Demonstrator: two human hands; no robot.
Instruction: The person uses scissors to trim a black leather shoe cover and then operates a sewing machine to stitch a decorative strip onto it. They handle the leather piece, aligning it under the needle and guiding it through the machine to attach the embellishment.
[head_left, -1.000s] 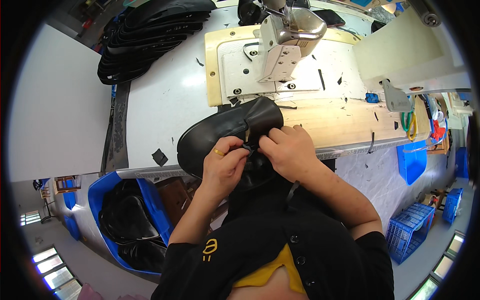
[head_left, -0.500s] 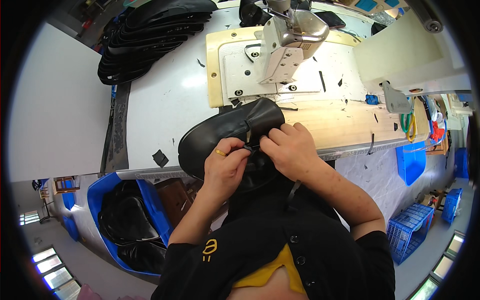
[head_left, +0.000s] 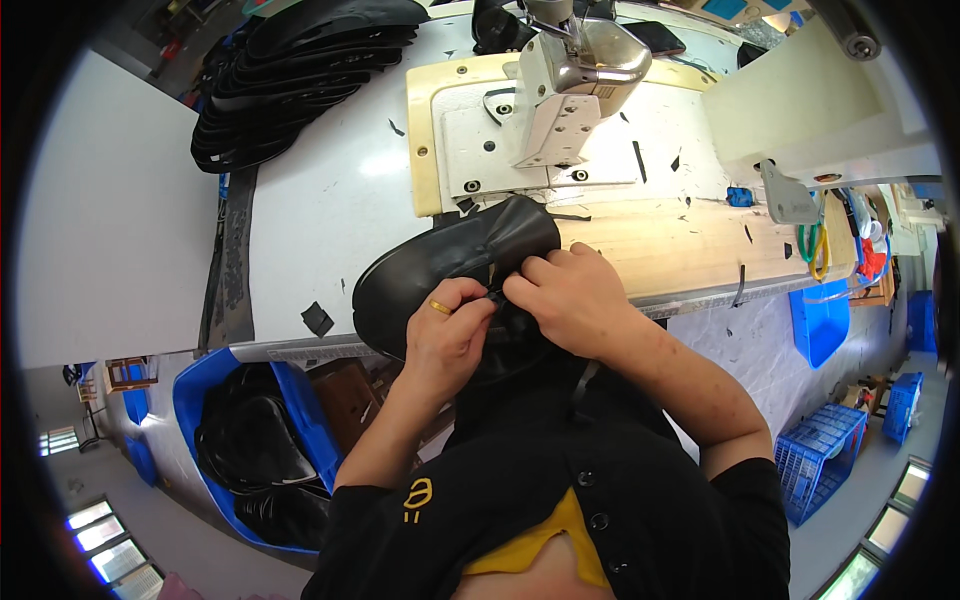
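Observation:
A glossy black saddle cover (head_left: 425,255) lies at the front edge of the worktable, its rounded broad end to the left and a flared end to the right. Both hands work at its near edge, close together. My left hand (head_left: 447,335), a gold ring on one finger, pinches the cover's edge between thumb and fingertips. From the right, my right hand (head_left: 565,300) has its fingers curled and pressed on the same edge, fingertips nearly meeting the left ones. What lies between the fingertips is small and dark. Behind the cover stands the sewing machine (head_left: 570,110).
A stack of similar black covers (head_left: 290,90) lies at the far left of the table. More black pieces fill a blue bin (head_left: 320,420) below left. Dark scraps (head_left: 317,319) dot the tabletop. Scissors (head_left: 821,250) hang at the right, above blue crates (head_left: 820,460) on the floor.
My right hand has shifted slightly left, bringing its fingertips closer to the left hand's. The left hand keeps its pinch on the cover's edge.

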